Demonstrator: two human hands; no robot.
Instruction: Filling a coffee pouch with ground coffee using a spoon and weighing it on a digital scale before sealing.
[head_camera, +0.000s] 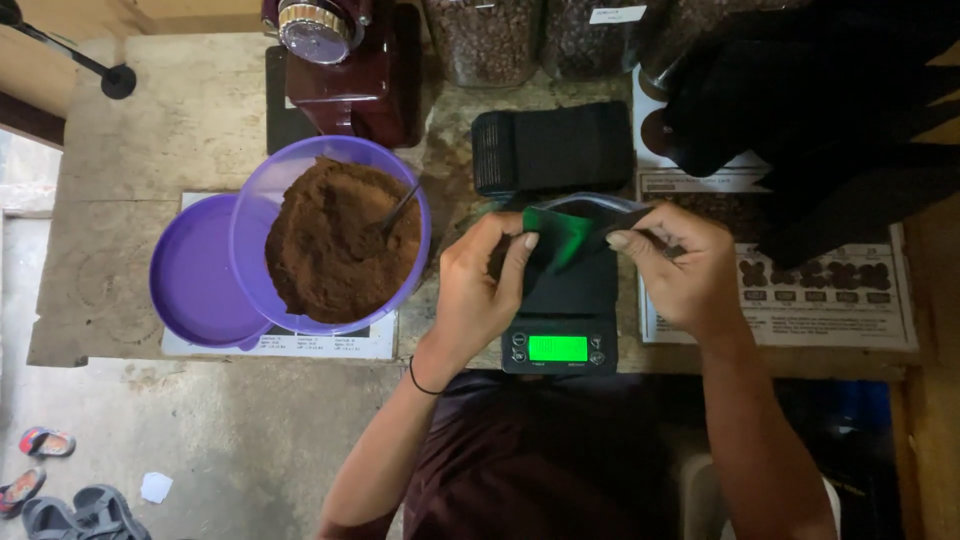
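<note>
My left hand (487, 290) and my right hand (680, 265) each pinch one side of the mouth of a black pouch (572, 280) with a green inside, holding it apart. The pouch stands on a small black digital scale (558, 347) whose display glows green. To the left, a purple tub (330, 235) holds brown ground powder, and a spoon handle (398, 212) sticks out of it. The tub's purple lid (200, 275) lies beside it on the left.
A stack of black pouches (552, 148) lies behind the scale. A dark red grinder (340, 65) and jars of beans (485, 35) stand at the back. Printed sheets (830, 290) lie at right, partly under black bags (830, 110). Sandals (45, 490) lie on the floor.
</note>
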